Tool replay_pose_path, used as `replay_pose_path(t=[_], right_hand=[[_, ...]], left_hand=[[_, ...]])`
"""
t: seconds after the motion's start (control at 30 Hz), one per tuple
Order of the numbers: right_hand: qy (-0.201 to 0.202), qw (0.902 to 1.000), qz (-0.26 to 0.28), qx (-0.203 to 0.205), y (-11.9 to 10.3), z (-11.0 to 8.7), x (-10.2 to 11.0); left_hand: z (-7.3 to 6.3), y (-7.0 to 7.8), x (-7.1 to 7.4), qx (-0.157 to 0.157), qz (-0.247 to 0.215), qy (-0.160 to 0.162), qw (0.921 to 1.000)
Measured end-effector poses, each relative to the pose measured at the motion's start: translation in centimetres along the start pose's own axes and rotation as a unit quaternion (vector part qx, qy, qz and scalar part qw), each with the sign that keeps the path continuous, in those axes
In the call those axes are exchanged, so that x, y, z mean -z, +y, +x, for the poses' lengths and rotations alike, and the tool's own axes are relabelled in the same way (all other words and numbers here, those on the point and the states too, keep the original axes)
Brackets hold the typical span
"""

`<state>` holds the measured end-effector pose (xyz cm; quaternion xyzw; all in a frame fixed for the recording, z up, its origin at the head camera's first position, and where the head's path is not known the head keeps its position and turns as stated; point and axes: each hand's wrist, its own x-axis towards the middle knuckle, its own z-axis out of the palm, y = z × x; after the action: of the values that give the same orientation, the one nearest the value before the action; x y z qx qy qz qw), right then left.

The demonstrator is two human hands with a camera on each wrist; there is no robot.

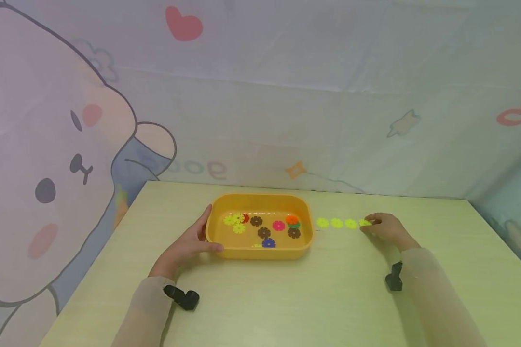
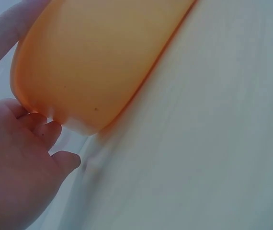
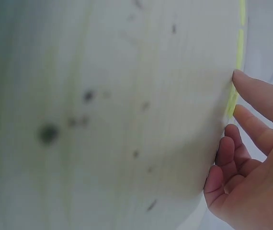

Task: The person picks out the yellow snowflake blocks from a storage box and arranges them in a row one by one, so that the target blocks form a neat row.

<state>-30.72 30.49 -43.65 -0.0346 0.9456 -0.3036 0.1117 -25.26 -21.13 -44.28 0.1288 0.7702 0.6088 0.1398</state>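
We log the pale table point(image 1: 286, 299). On it sits the yellow tray point(image 1: 260, 253), the left hand point(image 1: 186, 246) gripping its end at nine o'clock, thumb on the rim. The right hand point(image 1: 390, 229) is well apart from the left, at the tray's three o'clock; its thumb and forefinger pinch the outermost yellow disc point(image 1: 364, 223). Three more yellow discs point(image 1: 336, 223) line up between it and the tray. Inside, we note an orange disc point(image 1: 292, 219) overlapping a green disc point(image 1: 294, 225) near three o'clock and a blue disc point(image 1: 268, 243) near five.
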Motion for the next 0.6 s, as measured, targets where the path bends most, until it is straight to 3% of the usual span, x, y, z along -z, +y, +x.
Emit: replay_pose_path(t=[0.37, 0.6], right_hand=[[-0.009, 1.0, 0.0, -0.001, -0.4, -0.3, 0.0], [0.02, 0.9997, 0.017, 0.003, -1.4, -0.5, 1.2]], left_hand=[[-0.1, 0.0, 0.0, 0.002, 0.005, 0.002, 1.0], [0.0, 0.0, 0.0, 0.005, 0.004, 0.0, 1.0]])
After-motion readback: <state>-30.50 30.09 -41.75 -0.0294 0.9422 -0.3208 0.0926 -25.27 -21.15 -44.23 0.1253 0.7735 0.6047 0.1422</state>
